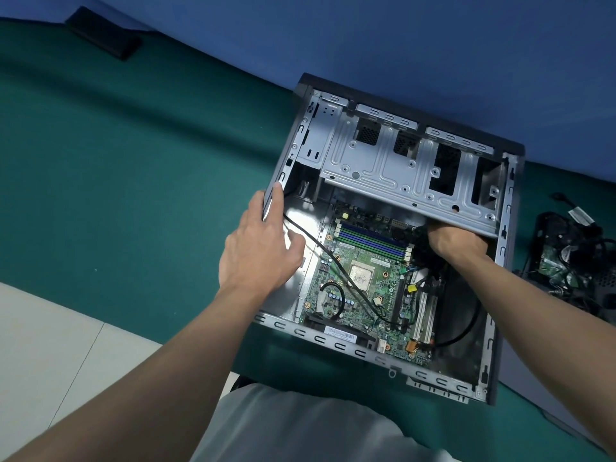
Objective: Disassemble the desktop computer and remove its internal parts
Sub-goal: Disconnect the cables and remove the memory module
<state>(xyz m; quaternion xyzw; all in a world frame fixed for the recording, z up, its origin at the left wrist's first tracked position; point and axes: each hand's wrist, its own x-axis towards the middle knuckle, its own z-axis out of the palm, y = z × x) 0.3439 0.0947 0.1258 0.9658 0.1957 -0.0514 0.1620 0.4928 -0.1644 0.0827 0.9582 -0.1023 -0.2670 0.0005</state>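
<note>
An open desktop case (pixel 336 341) lies on its side on a green table. Inside it sits a green motherboard (pixel 370 281) with a bare CPU (pixel 360 274) and blue and green RAM slots (pixel 373 240). A grey metal drive cage (pixel 410 165) spans the far half of the case. My left hand (pixel 260 245) rests on the case's left wall, fingers over the rim and thumb inside. My right hand (pixel 456 241) reaches under the cage's right end, curled round a bundle of black cables (pixel 421 248); its fingertips are hidden. A thin black cable (pixel 336 265) crosses the board.
Removed parts and tangled cables (pixel 566 261) lie on the table to the right of the case. A black flat object (pixel 103 33) lies at the far left by the blue wall. The table's near edge (pixel 140 335) runs under my left forearm, pale floor below.
</note>
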